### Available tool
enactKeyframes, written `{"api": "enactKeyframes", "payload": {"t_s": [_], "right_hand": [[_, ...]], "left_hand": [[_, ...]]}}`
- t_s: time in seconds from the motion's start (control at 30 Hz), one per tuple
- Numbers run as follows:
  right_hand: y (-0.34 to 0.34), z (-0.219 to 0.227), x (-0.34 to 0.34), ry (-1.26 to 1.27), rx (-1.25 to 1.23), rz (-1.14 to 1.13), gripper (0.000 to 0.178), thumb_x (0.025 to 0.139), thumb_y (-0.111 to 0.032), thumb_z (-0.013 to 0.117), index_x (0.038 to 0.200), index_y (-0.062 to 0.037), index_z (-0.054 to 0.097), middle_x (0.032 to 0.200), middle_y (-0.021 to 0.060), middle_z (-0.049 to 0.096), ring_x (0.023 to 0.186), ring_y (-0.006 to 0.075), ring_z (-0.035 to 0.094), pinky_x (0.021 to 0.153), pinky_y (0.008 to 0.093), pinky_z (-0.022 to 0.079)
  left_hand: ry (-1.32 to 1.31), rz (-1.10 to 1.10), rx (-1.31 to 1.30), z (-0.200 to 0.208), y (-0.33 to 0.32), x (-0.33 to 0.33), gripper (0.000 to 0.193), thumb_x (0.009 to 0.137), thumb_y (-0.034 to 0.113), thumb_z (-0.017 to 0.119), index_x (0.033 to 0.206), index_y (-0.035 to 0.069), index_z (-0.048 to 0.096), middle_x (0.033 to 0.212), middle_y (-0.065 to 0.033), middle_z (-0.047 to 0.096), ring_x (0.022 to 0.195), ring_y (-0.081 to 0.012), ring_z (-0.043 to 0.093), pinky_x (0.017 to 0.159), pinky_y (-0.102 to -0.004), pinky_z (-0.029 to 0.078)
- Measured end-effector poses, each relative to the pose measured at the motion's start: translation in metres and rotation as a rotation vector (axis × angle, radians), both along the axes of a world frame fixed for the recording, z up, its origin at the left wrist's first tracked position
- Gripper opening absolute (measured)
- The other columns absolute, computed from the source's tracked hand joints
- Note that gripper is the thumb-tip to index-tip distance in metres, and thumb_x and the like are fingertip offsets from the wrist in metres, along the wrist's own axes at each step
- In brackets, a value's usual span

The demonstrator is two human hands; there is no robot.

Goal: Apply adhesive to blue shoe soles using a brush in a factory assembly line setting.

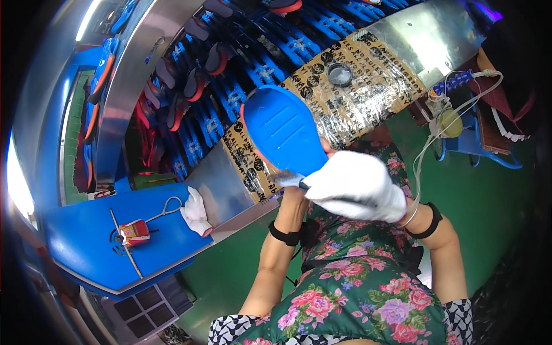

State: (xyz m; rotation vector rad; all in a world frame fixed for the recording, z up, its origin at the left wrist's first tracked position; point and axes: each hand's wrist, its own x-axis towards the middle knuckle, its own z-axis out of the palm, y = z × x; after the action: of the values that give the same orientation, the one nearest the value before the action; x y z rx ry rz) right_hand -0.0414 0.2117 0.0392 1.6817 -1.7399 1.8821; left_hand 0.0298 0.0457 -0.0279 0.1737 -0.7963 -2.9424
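1. Head view: my left hand (pixel 295 194), bare and mostly hidden, grips the blue sole (pixel 282 126) from beneath; likely keeps the upper face exposed.
2. Sole's up in front of me, over the cardboard (pixel 371 106), tilted.
3. My gloved right hand (pixel 353 187) grasps the brush (pixel 289 179), bristles at the sole's near edge. Contact: can't tell. Glove probably for keeping clean.
4. Cup (pixel 340 75) on the cardboard beyond the sole, presumably for brush reach. Cardboard probably shields the metal desk (pixel 214 177).
5. Spare glove (pixel 196 213) on the blue desk (pixel 75 230), left, out of the way.
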Motion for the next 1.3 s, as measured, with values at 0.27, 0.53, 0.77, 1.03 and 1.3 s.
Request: {"api": "enactKeyframes", "payload": {"t_s": [0.27, 0.53, 0.77, 1.03, 1.3], "right_hand": [[0.000, -0.017, 0.021, -0.029, 0.007, -0.117, 0.026, 0.079, -0.006, 0.082, 0.104, -0.0109, 0.078, 0.099, 0.0060, 0.076, 0.088, 0.0248, 0.073, 0.083, 0.0360, 0.058], [0.015, -0.004, 0.023, -0.975, 0.251, 0.367, 0.026, 0.080, -0.007, 0.081, 0.106, -0.0084, 0.077, 0.094, 0.0083, 0.076, 0.081, 0.0239, 0.072, 0.071, 0.0354, 0.057], [0.006, -0.011, 0.010, -0.144, 0.021, -0.167, 0.022, 0.079, -0.006, 0.081, 0.100, -0.0099, 0.077, 0.098, 0.0066, 0.076, 0.085, 0.0249, 0.072, 0.075, 0.0365, 0.057], [0.006, -0.014, 0.013, -0.419, -0.015, -0.071, 0.023, 0.078, -0.006, 0.083, 0.101, -0.0086, 0.077, 0.095, 0.0079, 0.076, 0.086, 0.0238, 0.072, 0.076, 0.0354, 0.058], [0.009, -0.013, 0.018, -0.475, -0.016, 0.145, 0.020, 0.079, -0.004, 0.082, 0.098, -0.0064, 0.077, 0.097, 0.0081, 0.076, 0.088, 0.0239, 0.073, 0.078, 0.0347, 0.058]], "left_hand": [[0.167, -0.121, 0.027, 0.008, -0.006, -0.010, 0.115, 0.071, 0.101, 0.041, 0.117, -0.004, 0.055, 0.090, -0.0183, 0.066, 0.089, -0.0311, 0.065, 0.085, -0.0511, 0.055], [0.111, -0.020, 0.135, 0.002, -0.021, -0.013, 0.124, 0.064, 0.106, 0.035, 0.113, -0.006, 0.060, 0.096, -0.0222, 0.069, 0.090, -0.0377, 0.067, 0.088, -0.0518, 0.055], [0.230, -0.063, 0.147, -0.004, -0.034, -0.017, 0.123, 0.066, 0.103, 0.039, 0.120, -0.006, 0.058, 0.101, -0.0220, 0.069, 0.098, -0.0365, 0.067, 0.095, -0.0516, 0.054], [0.260, -0.064, 0.214, 0.013, -0.032, -0.023, 0.123, 0.064, 0.103, 0.041, 0.121, -0.005, 0.058, 0.102, -0.0197, 0.068, 0.095, -0.0355, 0.067, 0.090, -0.0502, 0.054], [0.253, -0.025, 0.207, 0.012, -0.045, -0.025, 0.121, 0.064, 0.103, 0.040, 0.126, 0.000, 0.056, 0.105, -0.0169, 0.068, 0.086, -0.0334, 0.066, 0.088, -0.0508, 0.052]]}}
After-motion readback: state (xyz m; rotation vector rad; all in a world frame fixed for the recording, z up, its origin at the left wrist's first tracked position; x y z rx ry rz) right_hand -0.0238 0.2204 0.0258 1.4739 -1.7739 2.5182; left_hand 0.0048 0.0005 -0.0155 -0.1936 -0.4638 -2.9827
